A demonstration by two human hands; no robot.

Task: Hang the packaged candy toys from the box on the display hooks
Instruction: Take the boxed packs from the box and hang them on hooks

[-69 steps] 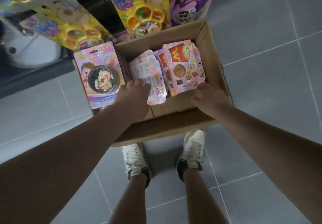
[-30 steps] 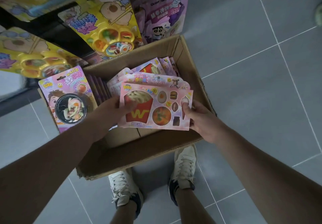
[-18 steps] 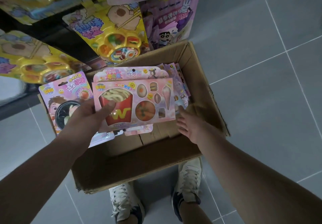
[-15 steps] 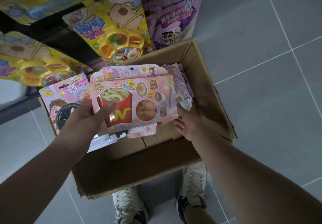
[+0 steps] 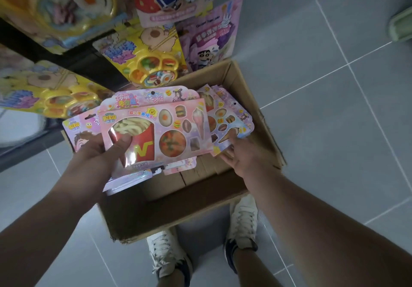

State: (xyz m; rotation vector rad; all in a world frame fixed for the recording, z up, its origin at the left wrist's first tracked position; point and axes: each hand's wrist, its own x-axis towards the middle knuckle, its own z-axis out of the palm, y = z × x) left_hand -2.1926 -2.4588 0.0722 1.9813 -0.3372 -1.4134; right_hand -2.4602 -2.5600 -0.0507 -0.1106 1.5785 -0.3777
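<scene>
An open cardboard box (image 5: 265, 117) stands on the floor in front of my feet. My left hand (image 5: 100, 155) grips a small stack of pink fast-food candy toy packs (image 5: 169, 130) above the box, thumb across the fries window. Another pink pack (image 5: 153, 98) shows behind the top one. My right hand (image 5: 243, 155) reaches into the box and touches the lower edge of further pink packs (image 5: 227, 121) standing inside; whether it grips them is unclear. A pink noodle-bowl pack (image 5: 78, 128) peeks out behind my left hand.
Yellow tray-shaped candy packs (image 5: 147, 63) and purple cartoon packs (image 5: 211, 41) hang on the dark display rack (image 5: 73, 59) right above the box. Grey floor tiles (image 5: 334, 86) spread to the right. My white sneakers (image 5: 243, 224) stand behind the box.
Both hands lifted pink packs from the box. The left hand kept the stack and raised it; the right hand let go and went back down to the packs left in the box.
</scene>
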